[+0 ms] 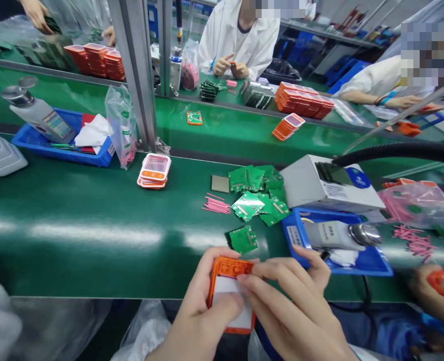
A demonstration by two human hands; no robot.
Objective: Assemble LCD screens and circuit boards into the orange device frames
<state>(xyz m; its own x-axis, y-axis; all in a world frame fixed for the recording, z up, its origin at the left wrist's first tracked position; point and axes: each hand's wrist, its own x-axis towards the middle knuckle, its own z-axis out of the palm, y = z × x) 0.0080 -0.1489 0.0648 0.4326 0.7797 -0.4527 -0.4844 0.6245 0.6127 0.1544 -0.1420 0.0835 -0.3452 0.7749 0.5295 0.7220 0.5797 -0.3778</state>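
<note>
At the near edge of the bench, my left hand [199, 318] is closed around an orange plastic casing [217, 267], its thumb lying over the white panel [224, 288] inside. My right hand [291, 298] has its fingertips pinched together at the casing's upper right part; whatever is between them, if anything, is hidden. Just beyond lies a single green circuit board [244, 239], with a pile of similar boards [261, 190] behind it. Pink strips [216, 204] and a greyish square plate [220, 183] lie left of the pile. Farther left are stacked white-and-orange covers [154, 169].
A blue tray [374, 260] with a bottle stands right, before a white box [304, 183]. Another blue tray [94, 159] and a metal post [137, 75] stand left. A neighbour's hand [438, 296] is at far right. Co-workers sit across the green belt [222, 130], which carries orange casings.
</note>
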